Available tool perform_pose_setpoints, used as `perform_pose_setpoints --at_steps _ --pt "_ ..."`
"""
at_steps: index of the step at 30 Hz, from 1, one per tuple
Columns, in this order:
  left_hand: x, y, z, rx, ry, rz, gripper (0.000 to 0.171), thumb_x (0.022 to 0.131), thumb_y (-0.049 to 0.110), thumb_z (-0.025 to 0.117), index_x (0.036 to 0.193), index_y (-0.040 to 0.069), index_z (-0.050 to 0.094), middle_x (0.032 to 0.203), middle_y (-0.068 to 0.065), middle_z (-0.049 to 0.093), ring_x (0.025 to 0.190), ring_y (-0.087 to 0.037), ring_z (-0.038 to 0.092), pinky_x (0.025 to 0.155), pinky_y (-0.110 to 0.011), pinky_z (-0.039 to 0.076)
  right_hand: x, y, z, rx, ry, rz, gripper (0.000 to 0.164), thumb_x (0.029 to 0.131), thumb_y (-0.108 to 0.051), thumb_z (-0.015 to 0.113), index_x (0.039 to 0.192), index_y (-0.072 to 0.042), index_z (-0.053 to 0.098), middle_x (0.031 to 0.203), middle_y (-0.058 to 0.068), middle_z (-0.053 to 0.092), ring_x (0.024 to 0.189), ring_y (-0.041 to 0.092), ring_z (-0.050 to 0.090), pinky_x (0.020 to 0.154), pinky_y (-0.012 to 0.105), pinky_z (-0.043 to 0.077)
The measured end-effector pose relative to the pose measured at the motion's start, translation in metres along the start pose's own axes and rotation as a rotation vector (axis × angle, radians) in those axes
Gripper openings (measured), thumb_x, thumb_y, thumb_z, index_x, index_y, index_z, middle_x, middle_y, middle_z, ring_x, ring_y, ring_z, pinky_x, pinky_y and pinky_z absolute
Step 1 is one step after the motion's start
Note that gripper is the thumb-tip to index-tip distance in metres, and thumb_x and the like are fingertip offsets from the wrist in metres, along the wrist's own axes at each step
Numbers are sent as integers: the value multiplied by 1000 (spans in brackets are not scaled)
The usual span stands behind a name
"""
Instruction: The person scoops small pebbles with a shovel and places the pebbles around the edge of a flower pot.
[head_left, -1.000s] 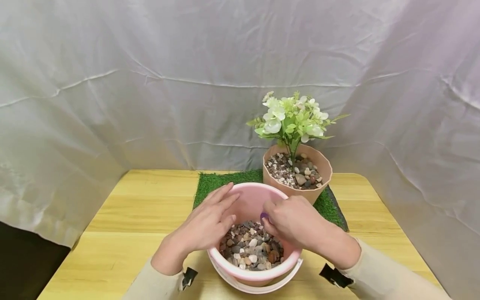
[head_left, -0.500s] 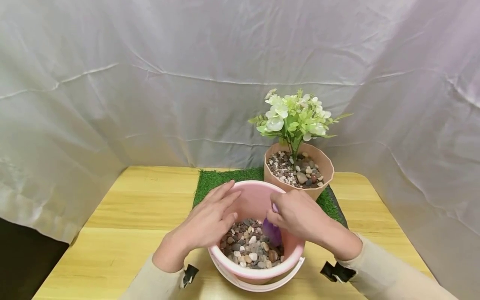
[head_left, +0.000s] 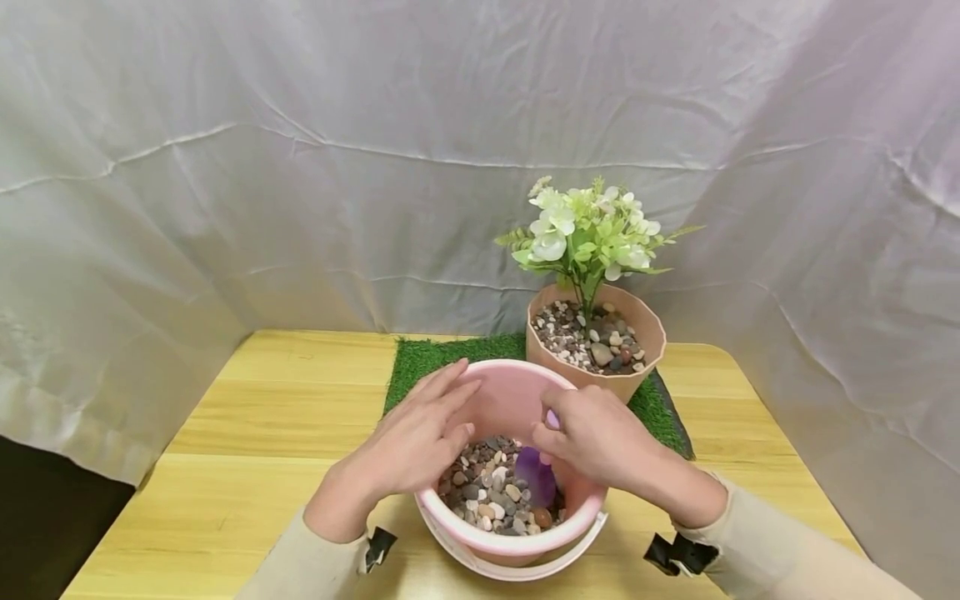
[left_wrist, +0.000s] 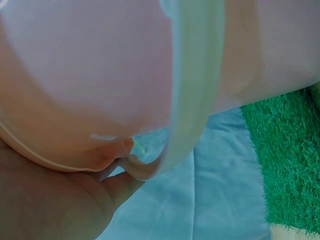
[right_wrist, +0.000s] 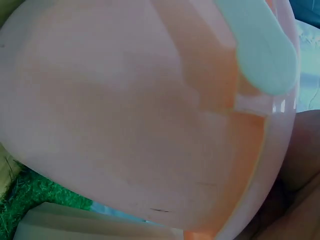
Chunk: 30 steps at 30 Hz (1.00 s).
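A pink bucket (head_left: 517, 546) filled partway with mixed pebbles (head_left: 491, 492) stands at the front of the table. My left hand (head_left: 408, 450) rests across its left rim, fingers fairly straight and reaching over the inside. Fingers of my right hand (head_left: 596, 433) curl round the handle of a small purple shovel (head_left: 536, 477), whose blade dips into the pebbles on the right. In the left wrist view, a finger (left_wrist: 122, 185) lies beside the white bucket handle (left_wrist: 197, 75). The right wrist view mostly shows the bucket's outer wall (right_wrist: 115, 115); the shovel is hidden there.
Behind the bucket, to the right, stands a peach flowerpot (head_left: 600, 379) with pebbles and a white-flowered plant (head_left: 588, 233). It stands on an artificial grass mat (head_left: 423, 367). The wooden table (head_left: 247, 467) is bounded by grey cloth (head_left: 390, 150) behind and at the sides.
The shovel rose a little, showing more of its purple blade, then its blade moved left into the pebbles. The left hand has stayed at the rim.
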<state>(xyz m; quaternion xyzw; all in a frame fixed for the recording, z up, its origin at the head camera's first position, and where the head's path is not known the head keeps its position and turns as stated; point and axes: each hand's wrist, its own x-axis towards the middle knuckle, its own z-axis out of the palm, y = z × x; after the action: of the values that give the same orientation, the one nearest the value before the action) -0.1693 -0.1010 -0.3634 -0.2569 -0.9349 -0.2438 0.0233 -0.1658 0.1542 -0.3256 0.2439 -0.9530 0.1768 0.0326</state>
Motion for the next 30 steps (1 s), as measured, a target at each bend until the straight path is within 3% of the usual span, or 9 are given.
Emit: perform_pose_setpoints --at_steps 6,11,23,30 --pt "1 -2 1 -10 2 3 61 105 34 58 160 13 46 177 -5 21 162 -29 21 130 -58 24 3 1 0 72 -40 65 23 95 -22 67 73 -21 59 58 -18 63 48 6 52 44 25 41" --pt "1 -3 2 -13 6 -1 62 104 36 58 161 15 46 177 -3 20 163 -27 20 130 -57 24 5 1 -1 71 -46 88 23 95 -21 67 73 -21 59 57 -18 65 48 6 53 45 25 41" --pt "3 -2 -1 -25 -12 -3 65 105 38 57 164 16 41 177 1 19 163 -24 19 131 -53 23 -5 -7 -5 -30 20 61 33 94 -27 68 68 -21 48 52 -11 37 46 6 35 41 25 28" --pt "3 -4 0 -28 -22 -13 71 104 37 58 166 13 34 177 0 17 163 -26 19 132 -54 23 -5 -8 -8 -7 -18 84 29 96 -26 67 71 -21 52 52 -15 49 44 5 41 41 25 32"
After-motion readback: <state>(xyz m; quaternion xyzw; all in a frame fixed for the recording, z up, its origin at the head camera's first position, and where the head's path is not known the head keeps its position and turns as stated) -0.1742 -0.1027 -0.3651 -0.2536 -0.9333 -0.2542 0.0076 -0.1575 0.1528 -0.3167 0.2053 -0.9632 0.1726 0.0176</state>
